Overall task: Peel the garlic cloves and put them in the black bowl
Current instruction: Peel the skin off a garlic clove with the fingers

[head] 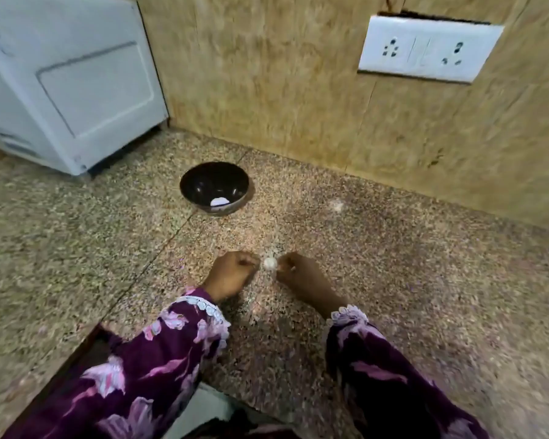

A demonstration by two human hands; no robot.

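Peeling step: left hand and right hand both pinch 1 clove; next, strip skin, drop it in bowl.

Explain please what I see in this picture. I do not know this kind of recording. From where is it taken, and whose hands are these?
There is one picture, from a camera worn on a person's head, looking forward and down. The left hand and the right hand are that person's own. Between them, over a speckled stone counter, is a small white garlic clove; the fingers of both hands seem to pinch it, though blur hides the details. Farther back stands a black bowl with something white inside, probably a peeled clove. A white appliance stands at the back left, and a socket plate is on the wall.
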